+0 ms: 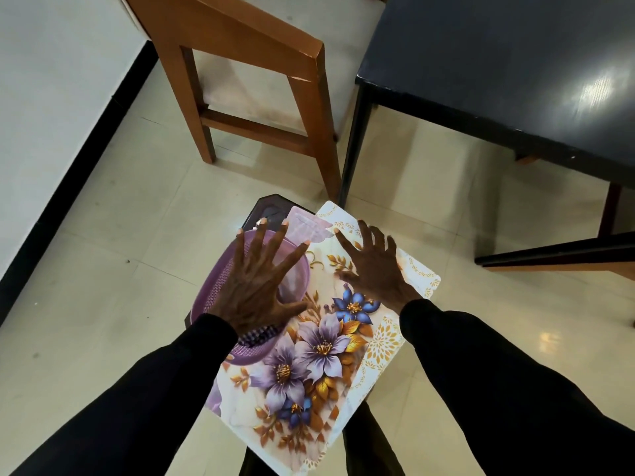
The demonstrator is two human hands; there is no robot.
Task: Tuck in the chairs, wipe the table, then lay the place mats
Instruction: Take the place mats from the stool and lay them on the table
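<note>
Apparently the mat-laying is only beginning: the floral rectangular place mats are lying on a small dark stool at 6 o'clock, partly under a purple plastic basket, with none on the dark glossy bench at 1 o'clock. Their long axis is running from 7 to 1 o'clock. The left hand and right hand are spreading flat above them, gripping nothing. The brown wooden chair is standing by the bench corner.

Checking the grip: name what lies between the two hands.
Head view: the purple basket and the place mat lie between left hand and right hand.
</note>
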